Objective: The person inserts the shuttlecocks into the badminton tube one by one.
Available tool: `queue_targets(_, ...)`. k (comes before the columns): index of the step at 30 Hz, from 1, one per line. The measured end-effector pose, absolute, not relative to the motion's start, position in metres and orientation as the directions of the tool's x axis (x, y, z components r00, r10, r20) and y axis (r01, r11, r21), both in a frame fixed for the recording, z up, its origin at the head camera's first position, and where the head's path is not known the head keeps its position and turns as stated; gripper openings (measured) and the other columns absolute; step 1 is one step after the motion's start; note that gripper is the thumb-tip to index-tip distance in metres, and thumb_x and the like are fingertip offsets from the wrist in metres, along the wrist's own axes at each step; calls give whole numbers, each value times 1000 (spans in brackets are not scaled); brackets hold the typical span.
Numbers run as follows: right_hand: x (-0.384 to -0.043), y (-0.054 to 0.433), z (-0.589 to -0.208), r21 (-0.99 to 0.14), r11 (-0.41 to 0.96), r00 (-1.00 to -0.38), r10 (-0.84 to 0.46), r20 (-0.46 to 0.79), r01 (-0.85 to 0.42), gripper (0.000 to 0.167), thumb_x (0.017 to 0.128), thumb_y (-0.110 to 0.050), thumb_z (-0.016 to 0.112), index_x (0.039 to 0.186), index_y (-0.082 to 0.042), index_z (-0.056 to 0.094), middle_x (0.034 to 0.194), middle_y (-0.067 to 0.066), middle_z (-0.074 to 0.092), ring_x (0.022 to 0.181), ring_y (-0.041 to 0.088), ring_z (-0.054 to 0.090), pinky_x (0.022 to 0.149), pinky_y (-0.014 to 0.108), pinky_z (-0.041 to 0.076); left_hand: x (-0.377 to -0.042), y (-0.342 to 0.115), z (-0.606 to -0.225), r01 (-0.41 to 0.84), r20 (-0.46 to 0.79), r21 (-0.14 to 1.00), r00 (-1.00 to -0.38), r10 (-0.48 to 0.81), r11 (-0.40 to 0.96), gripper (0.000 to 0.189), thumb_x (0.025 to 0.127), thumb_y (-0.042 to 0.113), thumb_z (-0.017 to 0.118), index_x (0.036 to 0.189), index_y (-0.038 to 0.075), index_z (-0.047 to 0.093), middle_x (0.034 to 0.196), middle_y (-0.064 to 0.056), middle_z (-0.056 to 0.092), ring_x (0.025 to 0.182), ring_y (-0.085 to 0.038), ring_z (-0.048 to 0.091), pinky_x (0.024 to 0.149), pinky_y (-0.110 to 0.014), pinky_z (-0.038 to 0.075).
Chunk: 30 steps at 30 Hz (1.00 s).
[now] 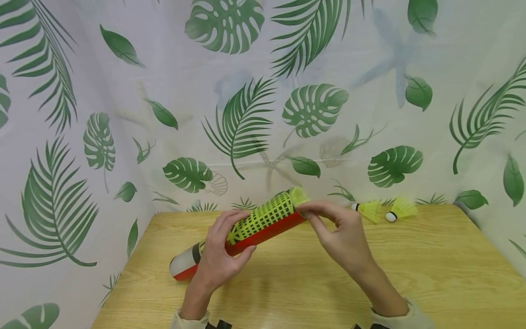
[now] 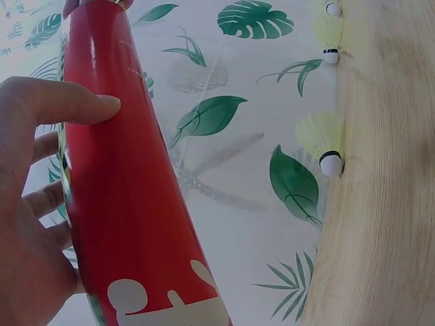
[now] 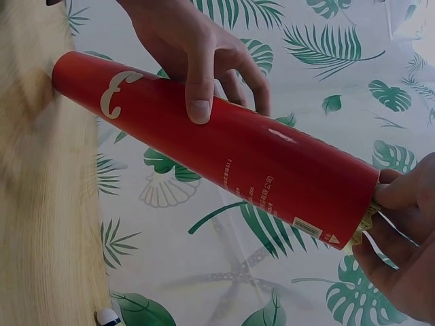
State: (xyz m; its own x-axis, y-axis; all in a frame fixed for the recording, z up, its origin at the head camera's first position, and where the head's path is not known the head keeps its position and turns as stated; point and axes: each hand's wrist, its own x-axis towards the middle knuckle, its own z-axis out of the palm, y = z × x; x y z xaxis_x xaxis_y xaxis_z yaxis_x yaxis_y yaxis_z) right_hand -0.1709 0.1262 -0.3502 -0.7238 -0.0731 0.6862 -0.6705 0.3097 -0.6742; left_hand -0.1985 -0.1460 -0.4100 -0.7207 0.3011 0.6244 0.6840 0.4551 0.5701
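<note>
A long red, white and yellow-green shuttlecock tube [image 1: 267, 228] tilts up to the right above the wooden table, its lower left end at or close to the surface. Around its middle my left hand [image 1: 222, 253] grips it, the thumb lying on the red side [image 2: 129, 170]. A yellow shuttlecock skirt [image 1: 299, 195] shows at the upper, right-hand mouth. My right hand [image 1: 341, 233] is at that mouth, thumb and fingers pinching the skirt's edge [image 3: 367, 221] beside the rim. The shuttlecock's cork is hidden inside the tube.
Yellow shuttlecocks with white corks lie along the table's back edge: one [image 1: 370, 210] just beyond my right hand, another [image 1: 402, 210] further right. The left wrist view shows a nearer one [image 2: 321, 139]. A leaf-patterned curtain [image 1: 263, 137] rises behind the table [image 1: 431, 265].
</note>
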Motion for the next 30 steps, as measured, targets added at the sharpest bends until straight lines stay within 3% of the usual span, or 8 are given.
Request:
queue_targets(11,-170,126,-348,-723,197,-749,-133,649,-662,23,92,13,67,108,-2,74,107,7,75,102,14,72,90,27,55,-198,-146,-408,675,613,583,-731,300,453,69,79,13,84,142,24,57,143,4,55,127,-19,51,98,-52,45)
queue_targets(30,-173,131,-349,-748,150,-761,-191,620,-647,27,94,12,63,118,0,68,117,10,72,110,16,69,94,28,54,-198,-149,-408,681,623,570,-723,299,459,68,79,14,84,141,22,58,142,3,55,125,-19,52,97,-48,47)
